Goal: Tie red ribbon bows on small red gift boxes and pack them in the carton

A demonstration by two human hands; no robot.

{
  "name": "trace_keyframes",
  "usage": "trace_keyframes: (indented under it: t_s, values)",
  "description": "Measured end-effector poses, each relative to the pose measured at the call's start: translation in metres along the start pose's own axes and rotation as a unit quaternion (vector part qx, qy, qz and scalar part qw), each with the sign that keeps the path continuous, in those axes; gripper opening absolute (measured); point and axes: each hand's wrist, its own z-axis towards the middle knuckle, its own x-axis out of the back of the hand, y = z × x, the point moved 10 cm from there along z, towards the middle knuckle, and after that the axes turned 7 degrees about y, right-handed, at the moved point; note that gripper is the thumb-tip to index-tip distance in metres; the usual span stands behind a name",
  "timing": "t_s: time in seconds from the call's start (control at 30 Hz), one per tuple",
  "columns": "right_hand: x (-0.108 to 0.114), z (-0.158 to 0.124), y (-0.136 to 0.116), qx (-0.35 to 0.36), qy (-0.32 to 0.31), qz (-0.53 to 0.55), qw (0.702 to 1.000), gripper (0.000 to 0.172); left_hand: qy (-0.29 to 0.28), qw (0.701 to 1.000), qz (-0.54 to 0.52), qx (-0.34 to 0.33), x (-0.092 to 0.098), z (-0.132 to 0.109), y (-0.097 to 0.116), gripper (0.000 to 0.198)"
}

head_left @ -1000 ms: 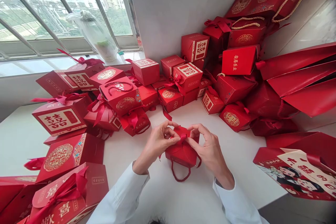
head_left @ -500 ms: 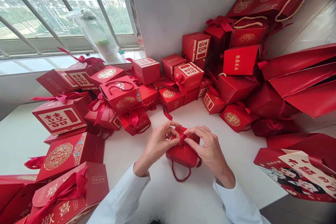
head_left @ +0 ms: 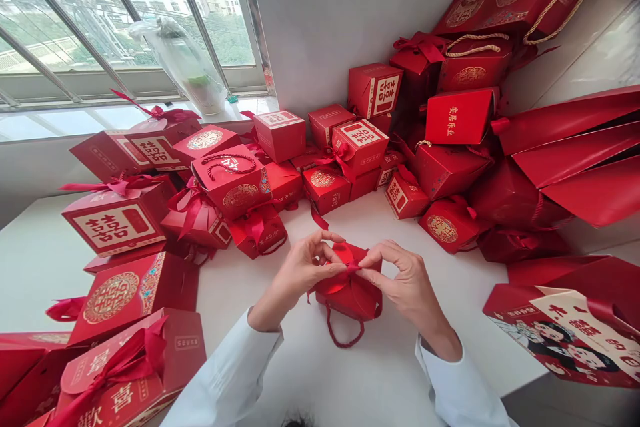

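**Item 1:** white tabletop [head_left: 385, 380], its far side running along a window [head_left: 95, 20] at 11 o'clock from the held box.

**Item 2:** large red paper gift bags [head_left: 575, 160], heaped at 2 to 3 o'clock; a printed bag with a cartoon couple [head_left: 565, 340] lies at 4 o'clock.

**Item 3:** red gift boxes [head_left: 280, 137], massed from 8 to 1 o'clock, many ribbon-tied.

**Item 4:** small red gift box [head_left: 347, 300], on the tabletop at centre, its red cord handle [head_left: 340, 337] looping toward 6 o'clock.

**Item 5:** left hand [head_left: 310, 267] and right hand [head_left: 407, 283], each grip pinched on the red ribbon [head_left: 345, 255] atop the box.

**Risk:** a slackened pinch could let the ribbon slip loose; a hard tug could crease the box's flaps or drag it.

**Hidden:** fingers cover the ribbon's centre, so any knot cannot be made out.
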Motion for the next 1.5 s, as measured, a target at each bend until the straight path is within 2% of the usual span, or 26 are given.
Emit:
trace_keyframes:
  t_s: [0.17,0.3,0.47,0.6,0.7,0.83,0.87,0.93,0.97,1.03,1.13,1.33,1.4,1.5]
  values:
    - [0.003,-0.001,0.004,0.014,0.002,0.015,1.000,0.011,-0.009,0.995,-0.083,0.052,0.001,0.000,-0.004,0.041]
    - [0.010,-0.001,-0.004,0.095,-0.007,-0.022,0.995,0.012,-0.017,0.992,-0.103,0.071,0.004,0.000,-0.005,0.039]
    - [0.022,-0.007,-0.018,0.211,0.007,-0.091,0.973,0.019,-0.014,0.990,-0.110,0.082,0.007,0.000,-0.005,0.038]
    - [0.022,-0.013,-0.015,0.247,0.022,-0.124,0.961,0.022,0.003,0.990,-0.103,0.093,0.014,0.001,-0.008,0.034]
    - [0.018,-0.014,-0.006,0.234,0.019,-0.136,0.962,0.020,0.008,0.993,-0.090,0.075,0.020,0.001,-0.005,0.031]
    - [0.019,-0.014,-0.003,0.221,0.023,-0.127,0.967,0.016,-0.049,0.998,-0.028,0.042,0.013,-0.004,0.003,0.028]
    - [0.019,-0.013,-0.003,0.216,0.023,-0.124,0.968,0.016,-0.048,0.999,0.000,0.024,0.012,-0.005,0.007,0.028]
    - [0.022,-0.012,-0.001,0.194,0.029,-0.112,0.974,0.015,-0.005,0.996,0.076,-0.046,0.016,-0.008,0.021,0.027]
    - [0.024,-0.011,0.001,0.174,0.033,-0.102,0.979,0.013,0.027,0.987,0.126,-0.094,0.018,-0.011,0.032,0.026]
    - [0.026,-0.009,0.008,0.119,0.035,-0.075,0.989,0.010,0.074,0.952,0.228,-0.191,0.014,-0.020,0.053,0.021]
    - [0.021,-0.008,0.017,0.042,0.006,-0.036,0.998,0.009,0.075,0.896,0.336,-0.282,-0.007,-0.031,0.066,0.012]
    - [0.006,-0.005,0.012,0.002,-0.039,-0.015,0.999,0.009,0.054,0.829,0.459,-0.317,-0.027,-0.041,0.066,0.012]
    - [0.003,-0.003,0.011,-0.004,-0.043,-0.002,0.999,0.010,0.046,0.784,0.519,-0.337,-0.034,-0.048,0.070,0.015]
    - [0.003,0.000,0.012,-0.017,-0.028,0.012,0.999,0.012,0.038,0.695,0.609,-0.380,-0.051,-0.063,0.075,0.021]
